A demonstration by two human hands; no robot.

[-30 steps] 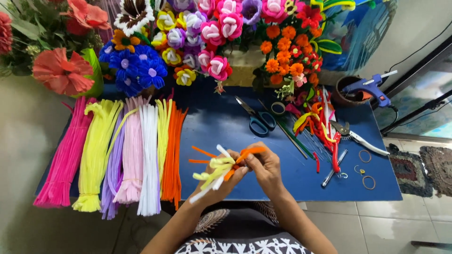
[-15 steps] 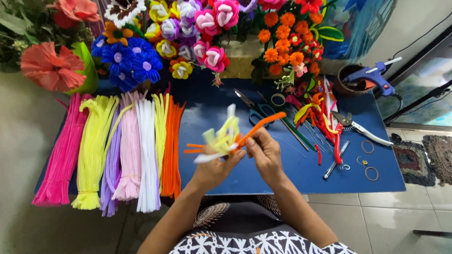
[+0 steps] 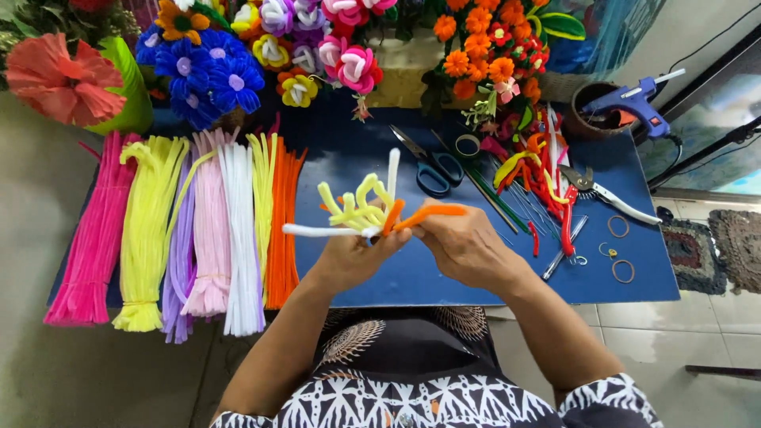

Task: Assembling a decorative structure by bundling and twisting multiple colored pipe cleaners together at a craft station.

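Note:
My left hand (image 3: 354,257) grips a half-made pipe-cleaner flower (image 3: 361,210) with looped yellow petals and white stems sticking up and to the left. My right hand (image 3: 464,247) pinches an orange pipe cleaner (image 3: 428,212) that runs from the flower's base out to the right. Both hands hover above the near edge of the blue table (image 3: 372,154).
Bundles of pipe cleaners lie on the left: pink (image 3: 91,238), yellow (image 3: 147,234), lilac, pale pink, white (image 3: 242,246), orange (image 3: 279,230). Scissors (image 3: 428,162), a tape roll (image 3: 468,146), pliers (image 3: 606,194), metal rings (image 3: 622,269) and a blue glue gun (image 3: 630,103) lie right. Finished flowers (image 3: 210,67) line the back.
Both hands have lifted the flower slightly and drawn it closer. The orange pipe cleaner now points right, pulled out from the flower's base.

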